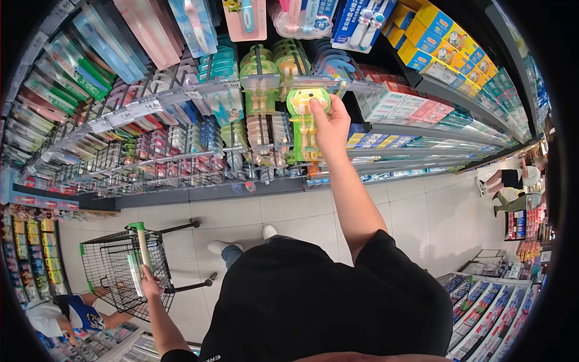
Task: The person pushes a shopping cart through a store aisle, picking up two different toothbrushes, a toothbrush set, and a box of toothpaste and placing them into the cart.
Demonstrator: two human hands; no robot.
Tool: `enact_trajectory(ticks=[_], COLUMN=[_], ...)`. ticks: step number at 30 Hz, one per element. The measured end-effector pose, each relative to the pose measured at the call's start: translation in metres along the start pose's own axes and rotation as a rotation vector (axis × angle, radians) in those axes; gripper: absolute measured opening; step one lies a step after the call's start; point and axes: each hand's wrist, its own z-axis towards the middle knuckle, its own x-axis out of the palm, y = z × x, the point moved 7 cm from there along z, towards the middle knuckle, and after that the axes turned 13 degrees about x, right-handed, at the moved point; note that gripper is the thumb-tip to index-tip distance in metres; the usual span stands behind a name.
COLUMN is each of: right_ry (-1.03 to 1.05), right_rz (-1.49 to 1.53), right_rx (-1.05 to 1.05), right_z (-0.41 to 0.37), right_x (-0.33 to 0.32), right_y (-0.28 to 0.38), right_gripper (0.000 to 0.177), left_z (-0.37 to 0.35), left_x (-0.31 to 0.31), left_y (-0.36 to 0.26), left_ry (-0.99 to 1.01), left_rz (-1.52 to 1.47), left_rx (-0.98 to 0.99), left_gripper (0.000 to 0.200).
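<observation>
A shop aisle with a tiled floor [253,211] faces us. A green and yellow toothbrush pack [301,127] hangs among peg shelves [151,151], our right grip [330,127] clamped on its upper edge. Well below, our left grip [149,280] is closed round the cart handle [142,244].

- A plain, loose black short-sleeved T-shirt [301,301] covers the torso
- Its right sleeve [386,253] ends above the elbow, and the forearm below is bare
- Small white lettering [212,358] sits at the shirt's lower edge, too cropped to read
- Blue jeans [231,256] show on one leg
- White shoes [224,246] on both feet
- Left grip [148,276] and right grip [330,123] are bare hands
</observation>
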Motion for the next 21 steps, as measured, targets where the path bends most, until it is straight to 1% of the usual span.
enact_trajectory(ticks=[2,3,5,9,11,15,17,19,21], right_ry=[-0.009,-0.013,0.044,0.079,0.091,0.079,0.025,0.028,0.032], right_rz=[-0.044,-0.041,-0.125,-0.089,-0.026,-0.050,0.089,0.118,0.147], right_rx=[-0.050,-0.047,0.059,0.133,0.129,0.089,0.041,0.024,0.007], right_z=[-0.003,-0.005,-0.009,-0.019,-0.022,-0.017,-0.012,-0.006,-0.003], right_x=[-0.003,-0.005,-0.006,-0.012,-0.016,-0.017,-0.015,-0.010,-0.004], right_y=[0.003,0.003,-0.001,-0.009,-0.009,-0.013,-0.012,-0.017,-0.017], right_gripper=[0.029,0.029,0.027,0.024,0.022,0.024,0.023,0.024,0.024], left_z=[0.003,0.000,-0.006,-0.007,-0.006,-0.006,-0.003,-0.002,-0.003], left_x=[0.001,0.000,0.000,-0.001,-0.001,0.000,-0.002,-0.002,-0.005], left_y=[0.007,0.001,-0.012,-0.015,-0.015,-0.016,-0.013,-0.012,-0.014], left_ry=[0.026,0.027,0.021,0.024,0.025,0.012,-0.005,0.041,0.047], left_rz=[-0.016,-0.010,-0.031,-0.008,0.001,0.022,0.026,0.066,0.080], left_rx=[-0.031,-0.029,-0.027,-0.036,-0.033,-0.009,0.002,-0.017,-0.018], left_gripper=[0.100,0.100,0.099,0.097,0.097,0.102,0.105,0.107,0.107])
